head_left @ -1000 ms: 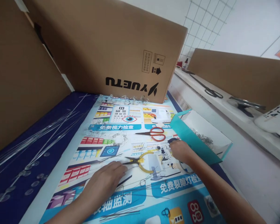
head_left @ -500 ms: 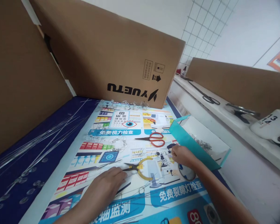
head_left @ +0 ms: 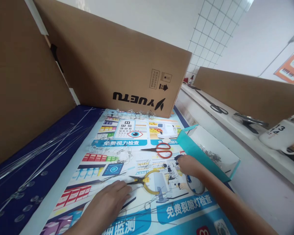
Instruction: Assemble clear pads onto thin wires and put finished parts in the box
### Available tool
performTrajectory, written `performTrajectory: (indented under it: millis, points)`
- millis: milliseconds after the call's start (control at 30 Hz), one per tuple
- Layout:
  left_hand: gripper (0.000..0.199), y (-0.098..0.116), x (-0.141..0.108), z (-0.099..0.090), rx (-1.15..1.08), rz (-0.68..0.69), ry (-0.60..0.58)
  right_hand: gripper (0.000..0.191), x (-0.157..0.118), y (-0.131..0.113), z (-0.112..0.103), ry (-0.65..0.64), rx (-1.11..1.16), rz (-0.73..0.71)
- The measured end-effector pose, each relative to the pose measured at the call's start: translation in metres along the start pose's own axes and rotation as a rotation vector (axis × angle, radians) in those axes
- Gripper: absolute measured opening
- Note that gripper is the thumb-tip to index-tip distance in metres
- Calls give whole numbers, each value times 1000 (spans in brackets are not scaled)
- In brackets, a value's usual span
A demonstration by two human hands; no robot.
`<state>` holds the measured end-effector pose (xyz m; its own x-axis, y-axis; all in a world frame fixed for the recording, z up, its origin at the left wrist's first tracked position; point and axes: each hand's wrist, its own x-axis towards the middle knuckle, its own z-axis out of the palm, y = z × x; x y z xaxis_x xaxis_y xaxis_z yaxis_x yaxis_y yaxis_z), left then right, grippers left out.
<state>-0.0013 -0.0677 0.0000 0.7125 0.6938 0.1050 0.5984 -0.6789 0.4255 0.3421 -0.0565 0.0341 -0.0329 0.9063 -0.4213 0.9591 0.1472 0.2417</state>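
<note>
My left hand (head_left: 109, 199) rests low over the printed poster sheet (head_left: 134, 164), fingers curled and pressed together. Its fingertips lie by the dark jaws of yellow-handled pliers (head_left: 150, 185), and what they pinch is hidden. My right hand (head_left: 187, 165) is closed beside the teal box (head_left: 198, 155); its fingertips hide whatever is between them. Red-handled scissors (head_left: 161, 150) lie flat beyond the pliers. Thin loose wires (head_left: 147, 205) spread over the sheet between my forearms. A roundish clear object (head_left: 194, 185) lies under my right wrist.
Small clear wire pieces (head_left: 137, 114) line the foot of the cardboard wall (head_left: 107, 58). Clear strands and beads (head_left: 26, 208) lie on the blue cloth at left. The teal box holds a wire heap (head_left: 210, 153). On the right ledge are scissors (head_left: 218, 108) and a mug (head_left: 279, 135).
The view has shifted slightly, so the wall and ledge items sit a bit lower. My right hand appears marginally further left; my left hand stays by the pliers.
</note>
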Motion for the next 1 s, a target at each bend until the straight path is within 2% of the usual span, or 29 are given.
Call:
performTrajectory:
  millis: [133, 267, 333, 400, 467, 533, 600, 667, 733, 867, 1000]
  points:
    - [23, -3, -4, -6, -69, 34, 119, 26, 6, 0, 2, -14, 26, 43]
    - [21, -12, -8, -18, -220, 35, 358, 19, -3, -5, -2, 71, 64, 106]
    - [19, -16, -9, -25, -309, -21, 460, 8, -9, -10, -8, 142, 97, 104]
    - [19, -17, -9, -31, -403, -125, 506, 7, -16, -22, -16, 205, 141, 68]
    - [20, -13, -9, -35, -506, -202, 489, 11, -21, -42, -25, 256, 193, 11]
    - [20, -6, -9, -37, -606, -217, 432, 8, -26, -68, -36, 299, 262, -71]
    - [19, 2, -9, -38, -704, -219, 360, 8, -30, -98, -47, 446, 449, -243]
    - [19, 8, -10, -39, -806, -227, 280, 10, -31, -124, -58, 558, 532, -408]
    - [21, 11, -10, -39, -910, -235, 222, 11, -31, -145, -65, 600, 553, -533]
    - [22, 8, -9, -37, -1068, -266, 152, 11, -28, -166, -67, 623, 494, -637]
    - [17, 3, -8, -32, -1053, -309, 122, 12, -24, -167, -62, 644, 502, -659]
